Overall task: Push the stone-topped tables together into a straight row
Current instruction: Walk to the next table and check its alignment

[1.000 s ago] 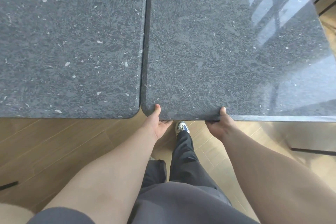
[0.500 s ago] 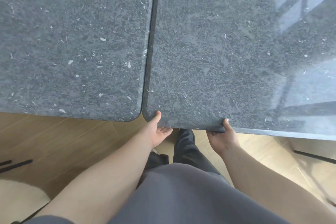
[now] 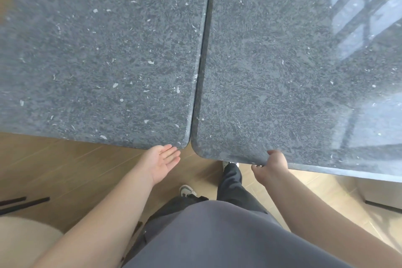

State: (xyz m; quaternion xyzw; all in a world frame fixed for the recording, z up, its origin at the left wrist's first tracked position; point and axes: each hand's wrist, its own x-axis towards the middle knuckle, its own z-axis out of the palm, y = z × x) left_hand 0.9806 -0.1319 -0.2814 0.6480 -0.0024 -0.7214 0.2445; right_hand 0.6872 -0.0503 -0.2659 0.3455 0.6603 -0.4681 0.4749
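Two dark grey stone-topped tables stand side by side with a thin dark seam between them. The left table (image 3: pixel 97 54) ends a little farther from me than the right table (image 3: pixel 293 72), whose near edge sticks out toward me. My left hand (image 3: pixel 163 162) is off the stone, palm up with straight fingers, its fingertips just below the left table's near right corner. My right hand (image 3: pixel 270 167) grips the right table's near edge close to its left corner, thumb on top and fingers curled underneath.
Light wooden floor (image 3: pixel 65 169) lies under and before the tables. My legs in dark trousers and a shoe (image 3: pixel 187 190) stand close to the near edges. Thin black bars (image 3: pixel 24 201) lie at the left, and a pale seat cushion (image 3: pixel 21 243) fills the lower left corner.
My left hand let go of the right table's near corner and moved left, opening palm up below the left table's corner. The view pulled back, showing both tables' far edges.
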